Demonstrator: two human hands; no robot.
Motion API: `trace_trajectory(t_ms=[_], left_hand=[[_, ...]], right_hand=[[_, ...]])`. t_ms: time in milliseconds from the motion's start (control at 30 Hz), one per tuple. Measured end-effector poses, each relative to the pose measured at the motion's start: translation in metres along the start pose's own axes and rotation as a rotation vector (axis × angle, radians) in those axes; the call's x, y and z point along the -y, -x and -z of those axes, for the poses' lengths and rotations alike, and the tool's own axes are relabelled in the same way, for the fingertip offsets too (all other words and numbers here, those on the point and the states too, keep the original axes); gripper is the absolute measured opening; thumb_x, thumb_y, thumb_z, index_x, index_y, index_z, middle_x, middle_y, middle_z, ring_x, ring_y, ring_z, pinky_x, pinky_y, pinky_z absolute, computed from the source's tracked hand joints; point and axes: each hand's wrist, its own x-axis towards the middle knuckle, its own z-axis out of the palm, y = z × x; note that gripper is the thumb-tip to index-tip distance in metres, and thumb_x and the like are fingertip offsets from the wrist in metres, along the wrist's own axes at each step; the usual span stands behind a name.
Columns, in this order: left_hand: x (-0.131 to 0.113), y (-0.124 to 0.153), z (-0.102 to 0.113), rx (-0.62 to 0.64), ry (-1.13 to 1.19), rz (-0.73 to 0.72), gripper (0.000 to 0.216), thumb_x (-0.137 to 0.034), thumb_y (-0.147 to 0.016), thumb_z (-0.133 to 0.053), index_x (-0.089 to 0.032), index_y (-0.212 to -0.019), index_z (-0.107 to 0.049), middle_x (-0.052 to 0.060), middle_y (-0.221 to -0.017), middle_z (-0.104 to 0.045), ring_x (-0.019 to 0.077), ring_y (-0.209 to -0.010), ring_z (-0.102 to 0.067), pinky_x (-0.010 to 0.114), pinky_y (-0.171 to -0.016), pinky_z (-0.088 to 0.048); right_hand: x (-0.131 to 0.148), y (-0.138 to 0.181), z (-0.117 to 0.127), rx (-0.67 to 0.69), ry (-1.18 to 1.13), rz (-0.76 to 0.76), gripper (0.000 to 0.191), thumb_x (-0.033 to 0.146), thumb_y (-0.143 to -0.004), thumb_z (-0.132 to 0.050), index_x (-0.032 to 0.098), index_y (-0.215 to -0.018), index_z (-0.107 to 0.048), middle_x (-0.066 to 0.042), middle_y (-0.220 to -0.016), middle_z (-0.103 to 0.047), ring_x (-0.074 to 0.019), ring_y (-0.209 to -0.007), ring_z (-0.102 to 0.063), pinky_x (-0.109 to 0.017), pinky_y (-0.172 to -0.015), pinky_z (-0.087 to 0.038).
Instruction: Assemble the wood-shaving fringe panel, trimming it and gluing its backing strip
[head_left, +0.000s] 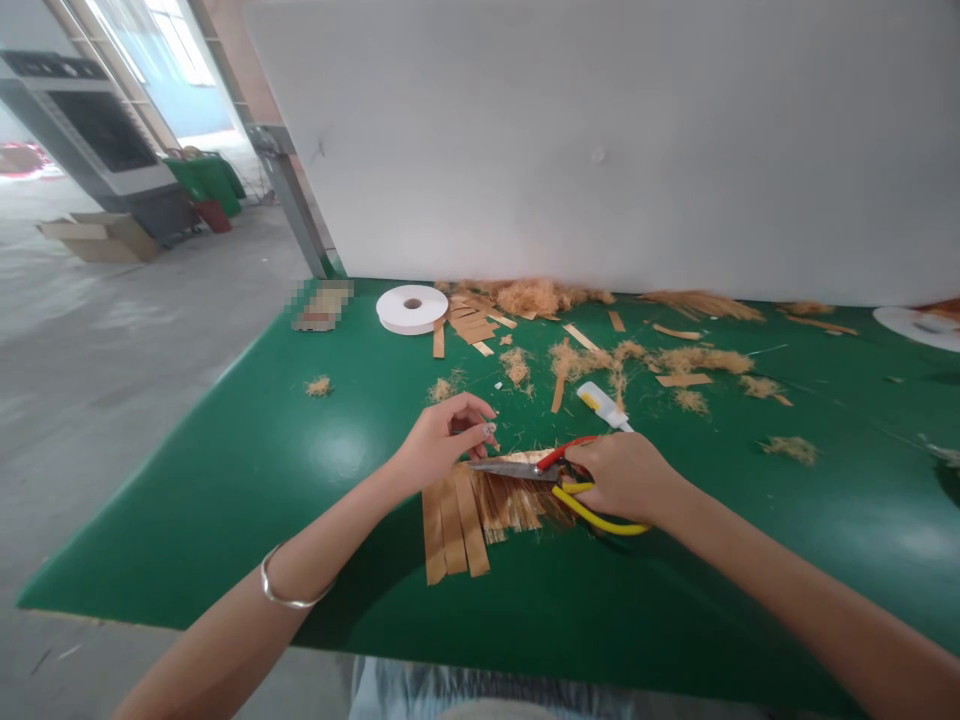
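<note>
My right hand grips scissors with one red and one yellow handle. Their blades point left and lie across the top of a row of brown paper strips, some cut into fine fringe at the right. Just above the blade tips is my left hand, its fingers loosely curved, with a gap between index finger and thumb. I see nothing held in it. Beyond the right hand lies a white bottle with a narrow tip and a yellow label.
On the green table a white tape roll sits at the back left. Brown scraps and shredded fibre lie along the grey board. Another white roll is at the far right. A cardboard box stands on the floor.
</note>
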Motion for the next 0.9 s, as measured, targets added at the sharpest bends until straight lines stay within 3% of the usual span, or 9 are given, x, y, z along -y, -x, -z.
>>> trace_trajectory(t_ms=[900], left_hand=[[-0.009, 0.001, -0.003, -0.092, 0.041, -0.104, 0.017, -0.028, -0.077, -0.064, -0.016, -0.076, -0.052, 0.0, -0.068, -0.063, 0.007, -0.054, -0.056, 0.021, -0.054, -0.049]], right_hand=[[0.005, -0.001, 0.002, 0.055, 0.048, 0.008, 0.031, 0.039, -0.083, -0.044, 0.016, -0.081, -0.065, -0.008, -0.068, -0.067, -0.0175, -0.057, -0.06, -0.024, -0.046, -0.022]])
